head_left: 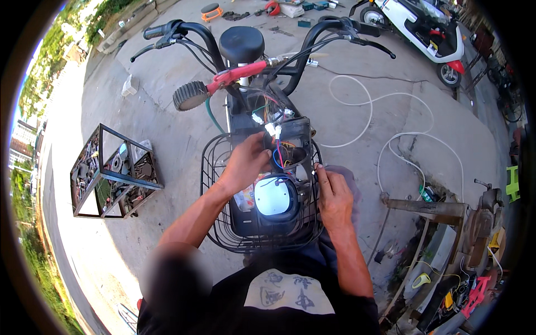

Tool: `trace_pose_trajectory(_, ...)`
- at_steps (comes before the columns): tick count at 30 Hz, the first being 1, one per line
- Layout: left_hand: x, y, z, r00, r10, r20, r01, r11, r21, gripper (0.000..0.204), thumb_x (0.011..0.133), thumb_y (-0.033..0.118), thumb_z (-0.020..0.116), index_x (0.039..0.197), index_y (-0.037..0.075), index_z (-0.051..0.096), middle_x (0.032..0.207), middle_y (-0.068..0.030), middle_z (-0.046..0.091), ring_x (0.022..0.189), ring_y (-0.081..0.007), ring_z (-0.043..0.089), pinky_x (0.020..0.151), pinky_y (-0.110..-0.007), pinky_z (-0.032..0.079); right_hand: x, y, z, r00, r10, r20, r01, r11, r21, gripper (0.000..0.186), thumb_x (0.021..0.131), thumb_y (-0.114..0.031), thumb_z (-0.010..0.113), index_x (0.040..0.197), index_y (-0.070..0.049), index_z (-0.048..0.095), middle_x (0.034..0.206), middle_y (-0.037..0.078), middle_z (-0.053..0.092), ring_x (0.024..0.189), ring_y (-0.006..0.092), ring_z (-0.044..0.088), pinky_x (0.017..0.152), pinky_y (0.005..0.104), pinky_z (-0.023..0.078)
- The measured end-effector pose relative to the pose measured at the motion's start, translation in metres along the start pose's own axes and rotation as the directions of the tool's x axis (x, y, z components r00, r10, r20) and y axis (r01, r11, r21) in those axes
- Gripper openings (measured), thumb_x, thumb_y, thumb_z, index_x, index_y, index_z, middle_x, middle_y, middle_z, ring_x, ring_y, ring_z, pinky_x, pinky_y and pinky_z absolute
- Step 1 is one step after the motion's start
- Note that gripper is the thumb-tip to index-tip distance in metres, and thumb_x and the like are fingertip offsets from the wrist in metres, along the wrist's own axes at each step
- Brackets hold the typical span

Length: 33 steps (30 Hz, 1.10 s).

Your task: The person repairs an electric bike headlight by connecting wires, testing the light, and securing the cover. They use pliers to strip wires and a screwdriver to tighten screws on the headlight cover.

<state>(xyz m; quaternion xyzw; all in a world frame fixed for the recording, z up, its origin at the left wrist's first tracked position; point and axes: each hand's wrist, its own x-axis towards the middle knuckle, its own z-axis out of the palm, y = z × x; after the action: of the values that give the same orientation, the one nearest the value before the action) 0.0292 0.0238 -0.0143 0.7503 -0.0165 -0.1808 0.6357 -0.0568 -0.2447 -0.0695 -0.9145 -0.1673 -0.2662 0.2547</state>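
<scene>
In front of me is the front end of an electric bike with a black wire basket (219, 237). Coloured wires (281, 155) and white connectors (272, 129) lie exposed above the basket. My left hand (245, 162) reaches over its left side, fingers curled beside the connectors; what they hold is hidden. At the basket's right rim, my right hand (334, 192) has thumb and forefinger pinched together, on something too small to make out. Between my hands sits a round headlight-like part (275, 196) with a pale, shiny face. A clear bag (244, 199) lies left of it.
A pink-handled air gun with a gauge (237, 74) rests across the black handlebar (209, 44), before the saddle (242, 43). A metal-framed parts bin (117, 173) stands left. Pale hose (368, 103) loops over the ground right. A cluttered bench (427, 207) and white scooter (416, 28) are further right.
</scene>
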Motion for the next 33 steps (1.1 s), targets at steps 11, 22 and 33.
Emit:
trace_pose_trajectory(11, 0.004, -0.009, -0.003, 0.996, 0.018, -0.083, -0.016, 1.000, 0.025, 0.053, 0.114, 0.004, 0.065, 0.161, -0.010, 0.045, 0.132, -0.0150, 0.073, 0.107, -0.0151, 0.076, 0.088, -0.032, 0.066, -0.007, -0.031, -0.024, 0.889, 0.438, 0.132, -0.422, 0.672, 0.609, 0.049, 0.112, -0.001, 0.060, 0.160, 0.007, 0.060, 0.152, 0.023, 0.069, 0.139, 0.0348, 0.068, 0.119, 0.0423, 0.051)
trace_pose_trajectory(22, 0.001, 0.000, -0.001, 0.997, -0.014, -0.082, 0.021, 0.996, 0.091, 0.061, 0.113, 0.014, 0.071, 0.163, -0.007, 0.042, 0.125, -0.0142, 0.068, 0.094, -0.0154, 0.072, 0.080, -0.034, 0.064, -0.003, -0.040, -0.008, 0.780, 0.569, 0.260, -0.551, 0.429, 0.716, 0.063, 0.110, -0.002, 0.073, 0.167, 0.007, 0.048, 0.140, 0.016, 0.074, 0.121, 0.0187, 0.074, 0.102, 0.0322, 0.060)
trace_pose_trajectory(33, -0.007, 0.002, -0.003, 0.991, 0.090, -0.100, -0.056, 0.952, 0.302, 0.075, 0.111, 0.019, 0.075, 0.171, -0.005, 0.036, 0.141, -0.0219, 0.067, 0.105, -0.0199, 0.074, 0.089, -0.038, 0.065, 0.009, -0.043, -0.010, 0.765, 0.594, 0.248, -0.559, 0.423, 0.713, 0.059, 0.106, 0.002, 0.072, 0.161, 0.005, 0.053, 0.134, 0.019, 0.078, 0.113, 0.0179, 0.077, 0.094, 0.0330, 0.062)
